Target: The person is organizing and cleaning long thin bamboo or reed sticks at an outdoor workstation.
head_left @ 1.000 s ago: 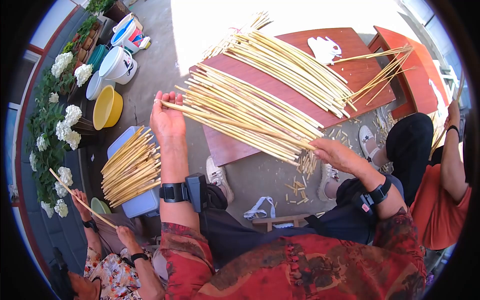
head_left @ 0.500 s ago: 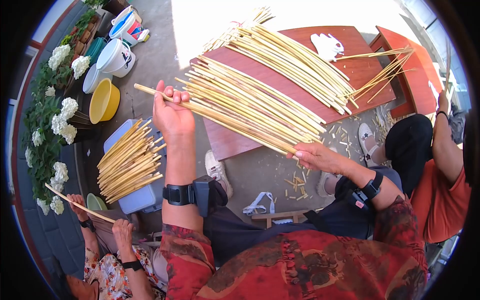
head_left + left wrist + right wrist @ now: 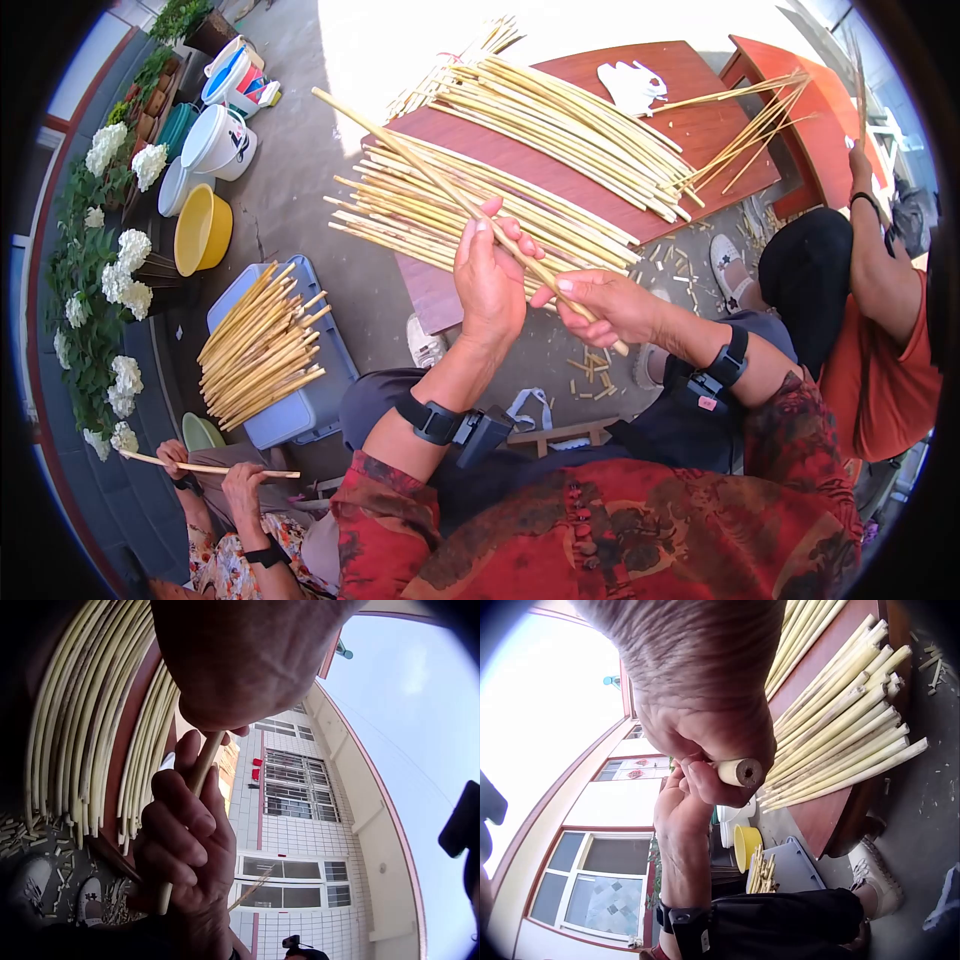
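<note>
In the head view one pale stick [image 3: 425, 168] slants from upper left down to the right hand. The left hand [image 3: 495, 275] has its thumb and fingers round the stick's middle. Close beside it, the right hand [image 3: 610, 308] grips the stick near its lower end, which pokes out below the fingers. The right wrist view shows that cut end [image 3: 740, 772], with a small dark hole, under the right hand [image 3: 705, 697]. Behind the hands, a row of peeled sticks [image 3: 400, 200] lies on the red-brown table [image 3: 440, 290], with a second bundle [image 3: 570, 130] farther back.
A white glove [image 3: 632, 88] lies on the table. At left are a grey-blue bin [image 3: 340, 350] bearing short sticks [image 3: 262, 350], a yellow basin [image 3: 203, 230] and white buckets [image 3: 218, 142]. Cut pieces [image 3: 592, 375] litter the ground. One person sits at each side, the left one holding a stick.
The left hand has moved right and down along the stick, close to the right hand. The stick has swung steeper, its far end now higher. The person at lower left has levelled their stick.
</note>
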Tool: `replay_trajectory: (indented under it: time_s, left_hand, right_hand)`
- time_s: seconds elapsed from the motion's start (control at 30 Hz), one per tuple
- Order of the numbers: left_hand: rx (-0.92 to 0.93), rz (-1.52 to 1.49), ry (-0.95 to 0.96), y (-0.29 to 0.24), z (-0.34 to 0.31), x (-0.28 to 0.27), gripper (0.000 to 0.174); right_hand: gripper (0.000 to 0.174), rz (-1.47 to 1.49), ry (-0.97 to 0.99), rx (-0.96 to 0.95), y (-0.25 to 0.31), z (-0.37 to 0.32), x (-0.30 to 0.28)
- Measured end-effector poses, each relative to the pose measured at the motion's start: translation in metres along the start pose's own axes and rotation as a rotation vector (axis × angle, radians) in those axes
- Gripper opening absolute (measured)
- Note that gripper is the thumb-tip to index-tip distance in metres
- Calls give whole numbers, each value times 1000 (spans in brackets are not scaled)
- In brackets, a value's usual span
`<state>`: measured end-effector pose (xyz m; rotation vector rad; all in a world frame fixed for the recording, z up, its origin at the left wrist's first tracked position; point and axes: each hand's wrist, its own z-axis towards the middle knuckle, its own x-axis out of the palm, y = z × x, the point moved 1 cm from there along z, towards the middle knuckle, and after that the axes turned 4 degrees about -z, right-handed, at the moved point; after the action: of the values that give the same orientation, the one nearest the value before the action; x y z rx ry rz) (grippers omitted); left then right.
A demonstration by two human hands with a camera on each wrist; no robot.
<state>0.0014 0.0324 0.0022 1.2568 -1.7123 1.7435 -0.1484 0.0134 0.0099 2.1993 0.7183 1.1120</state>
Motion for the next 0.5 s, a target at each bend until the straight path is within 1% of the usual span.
replay_trajectory:
  time_s: [0.07, 0.13, 0.17, 0.23, 0.27, 0.3, 0.33, 0.37, 0.43, 0.5]
  left_hand:
    - [-39, 22, -4, 7, -3, -1, 28]
    - [-65, 46, -16, 12, -6, 1, 29]
    - [-88, 68, -34, 13, -7, 2, 29]
    - [-100, 73, -15, 14, -7, 0, 29]
    - [-92, 84, -30, 12, -4, -1, 29]
    - [-84, 95, -44, 10, 0, -1, 28]
    - [-55, 78, -47, 7, 6, -3, 28]
    - [-26, 62, -52, 1, 14, -6, 28]
    - [39, -12, -127, -22, 32, -10, 28]
    - [134, -75, -165, -52, 53, -25, 29]
  right_hand:
    - [38, 27, -8, -8, 1, 0, -1]
    - [34, 14, -78, -44, -1, 2, -3]
    - [34, 17, -80, -45, -2, 3, -4]
    - [29, -127, -179, -80, -4, 4, -7]
    - [29, -123, -182, -81, -5, 4, -6]
    - [27, -182, -202, -82, -5, 4, -5]
    - [26, -241, -223, -82, -5, 2, -4]
    - [26, -238, -226, -81, -4, 0, -3]
    - [25, -319, -178, -30, -5, -7, -1]
    - [25, -329, -145, -27, -14, -11, -1]
